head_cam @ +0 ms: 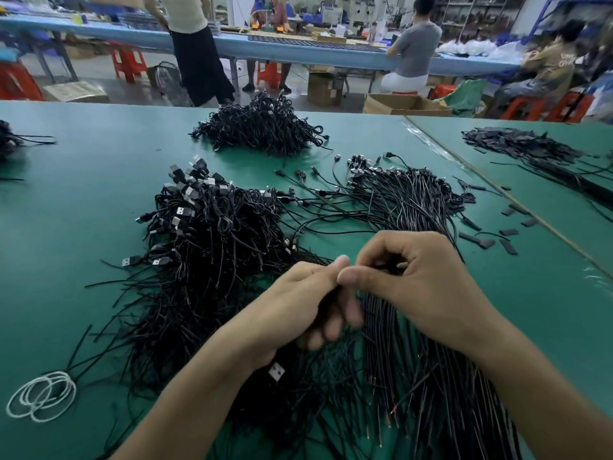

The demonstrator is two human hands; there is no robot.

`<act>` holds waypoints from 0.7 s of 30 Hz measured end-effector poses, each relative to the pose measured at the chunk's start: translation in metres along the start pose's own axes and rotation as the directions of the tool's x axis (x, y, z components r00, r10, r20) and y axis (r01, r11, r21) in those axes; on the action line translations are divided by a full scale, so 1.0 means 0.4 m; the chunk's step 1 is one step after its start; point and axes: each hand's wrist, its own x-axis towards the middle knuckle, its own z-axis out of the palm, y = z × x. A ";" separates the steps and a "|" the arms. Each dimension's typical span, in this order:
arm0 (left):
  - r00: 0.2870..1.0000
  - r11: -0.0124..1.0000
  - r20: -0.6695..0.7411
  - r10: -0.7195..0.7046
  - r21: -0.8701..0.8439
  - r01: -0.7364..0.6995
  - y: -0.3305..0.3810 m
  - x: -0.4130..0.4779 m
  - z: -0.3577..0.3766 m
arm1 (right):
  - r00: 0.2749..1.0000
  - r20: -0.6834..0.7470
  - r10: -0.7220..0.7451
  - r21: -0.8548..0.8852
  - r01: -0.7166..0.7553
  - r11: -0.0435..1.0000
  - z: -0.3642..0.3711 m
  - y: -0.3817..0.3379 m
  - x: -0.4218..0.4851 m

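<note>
L hand (298, 303), R hand (418, 283) pinch cable (391, 266) betw. fingers (351, 279) (over pile (414, 376)).

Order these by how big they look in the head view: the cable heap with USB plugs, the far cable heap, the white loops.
1. cable heap with USB plugs: largest.
2. far cable heap: smaller, but farther from the camera, so true size is unsure.
3. white loops: smallest, although nearest.

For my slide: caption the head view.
Left hand and right hand pinch thin black cable over USB-cable piles, green table.
</note>
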 end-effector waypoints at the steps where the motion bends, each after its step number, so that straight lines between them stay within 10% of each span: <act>1: 0.999 0.997 0.040 -0.001 -0.078 0.004 0.007 -0.006 -0.006 | 1.000 -0.021 -0.008 0.058 0.009 0.998 0.003 0.004 0.002; 5: 0.976 0.865 0.181 0.124 -0.502 -0.017 0.029 -0.017 -0.022 | 0.993 -0.114 0.018 0.152 0.000 0.988 0.041 0.017 0.006; 10: 0.942 0.663 -0.146 0.303 -0.678 -0.318 0.028 -0.004 -0.017 | 0.992 0.067 0.106 -0.045 -0.103 0.994 0.099 0.020 -0.026; 16: 0.803 0.892 -0.398 0.443 0.107 -0.439 -0.016 0.026 -0.018 | 0.950 0.301 0.089 -0.316 0.012 0.949 0.085 -0.006 -0.034; 21: 0.935 0.896 -0.184 0.302 0.389 -0.212 -0.020 0.017 -0.006 | 0.986 0.166 -0.006 -0.266 0.050 0.963 0.009 -0.011 -0.015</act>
